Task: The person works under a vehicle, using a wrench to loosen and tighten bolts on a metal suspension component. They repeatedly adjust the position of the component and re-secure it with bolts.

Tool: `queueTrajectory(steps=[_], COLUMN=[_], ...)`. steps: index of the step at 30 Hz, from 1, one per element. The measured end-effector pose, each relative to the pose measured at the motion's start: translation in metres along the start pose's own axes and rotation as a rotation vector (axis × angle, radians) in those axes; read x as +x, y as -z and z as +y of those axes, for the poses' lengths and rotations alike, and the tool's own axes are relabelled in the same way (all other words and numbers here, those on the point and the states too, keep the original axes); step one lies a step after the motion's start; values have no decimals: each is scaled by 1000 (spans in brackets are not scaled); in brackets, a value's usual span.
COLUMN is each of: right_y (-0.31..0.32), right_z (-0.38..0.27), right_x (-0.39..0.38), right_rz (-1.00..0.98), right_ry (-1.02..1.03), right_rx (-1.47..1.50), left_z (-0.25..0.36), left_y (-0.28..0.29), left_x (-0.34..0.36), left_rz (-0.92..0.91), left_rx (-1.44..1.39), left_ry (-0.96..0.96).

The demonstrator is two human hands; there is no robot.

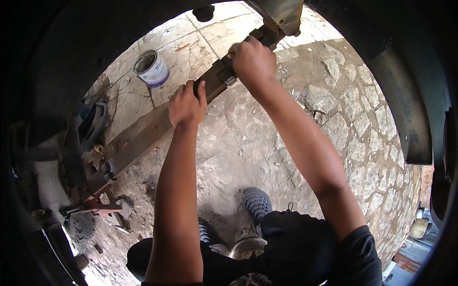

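Note:
A long, rusty stack of flat steel bars with bands (217, 82), resembling a leaf spring, runs diagonally from the lower left up to a bracket (281, 14) at the top. My left hand (186, 107) grips the bars near their middle, fingers curled over the dark upper section and thumb along it. Higher up, my right hand (255, 64) is closed on the same bars beside a band, its fingertips partly hidden.
A paint can (152, 74) stands on cracked pale tiles. Dark curved metal (405, 109) frames the view. A red metal piece (102, 205) sits at lower left. My shoes (255, 202) rest on dusty ground, with rough stone paving (362, 124) to the right.

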State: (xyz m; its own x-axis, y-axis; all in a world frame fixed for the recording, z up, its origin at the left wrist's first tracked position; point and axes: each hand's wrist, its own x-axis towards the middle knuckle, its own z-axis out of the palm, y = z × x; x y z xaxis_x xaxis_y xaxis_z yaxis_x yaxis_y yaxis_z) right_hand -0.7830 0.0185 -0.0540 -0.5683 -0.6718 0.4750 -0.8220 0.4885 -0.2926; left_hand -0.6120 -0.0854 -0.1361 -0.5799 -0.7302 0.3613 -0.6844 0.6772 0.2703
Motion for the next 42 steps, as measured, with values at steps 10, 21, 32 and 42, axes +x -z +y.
queueTrajectory(steps=[10,21,32,42], right_y=[-4,-22,1,2], right_z=[2,-2,9,11], right_x=[-20,15,-8,-19], right_rz=[-71,-70,-72,-62], right_ry=[-63,-29,-31,102], right_rx=[96,27,52,145], left_z=[-6,0,6,-2], left_y=[-6,-2,-7,-1], left_x=[-4,0,-1,1], left_rz=[54,-23,-19,-13], left_rx=[23,-8,2,12], left_ry=[-35,1,-10,-7])
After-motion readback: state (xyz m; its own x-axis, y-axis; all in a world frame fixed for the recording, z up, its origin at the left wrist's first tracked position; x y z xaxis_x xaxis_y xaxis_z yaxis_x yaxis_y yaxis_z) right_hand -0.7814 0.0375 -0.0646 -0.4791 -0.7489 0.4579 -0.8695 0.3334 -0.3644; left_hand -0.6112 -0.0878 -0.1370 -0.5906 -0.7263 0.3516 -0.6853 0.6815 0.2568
